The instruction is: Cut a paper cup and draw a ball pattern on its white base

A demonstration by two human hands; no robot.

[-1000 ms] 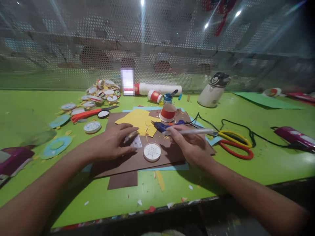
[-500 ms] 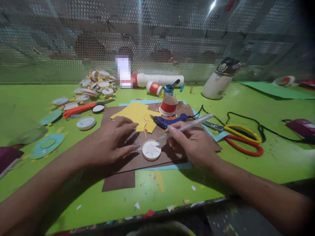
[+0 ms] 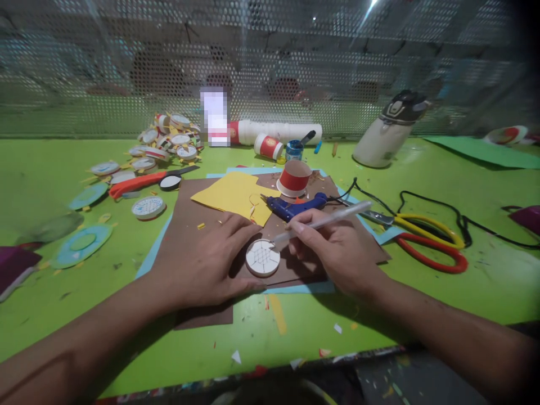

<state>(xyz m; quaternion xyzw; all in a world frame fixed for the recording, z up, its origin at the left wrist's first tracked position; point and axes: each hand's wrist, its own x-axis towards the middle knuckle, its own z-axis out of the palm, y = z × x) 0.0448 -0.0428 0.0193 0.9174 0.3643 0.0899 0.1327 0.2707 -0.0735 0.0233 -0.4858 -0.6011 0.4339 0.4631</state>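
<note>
A round white disc [image 3: 262,258] with a grid of dark lines on its face lies on a brown sheet [image 3: 202,197]. Held in my right hand [image 3: 333,247] is a slim whitish pen [image 3: 337,218], its tip at the disc's upper right edge. My left hand [image 3: 211,261] rests flat on the brown sheet at the disc's left, thumb and fingers apart around that side; whether it touches the disc I cannot tell. Just beyond the hands are a yellow paper piece [image 3: 230,194], a blue glue gun [image 3: 297,206] and a cut red-and-white paper cup [image 3: 294,178].
Scissors [image 3: 430,247] with red and yellow handles lie at right near a black cord [image 3: 422,197]. A pale kettle [image 3: 382,138] stands behind. At left are an orange-handled knife [image 3: 139,184], another marked disc [image 3: 148,207] and a heap of discs [image 3: 169,138].
My left hand has come down and right to the disc's side; the small clear piece near it is out of sight. The pen's tip has moved from above to the disc's edge.
</note>
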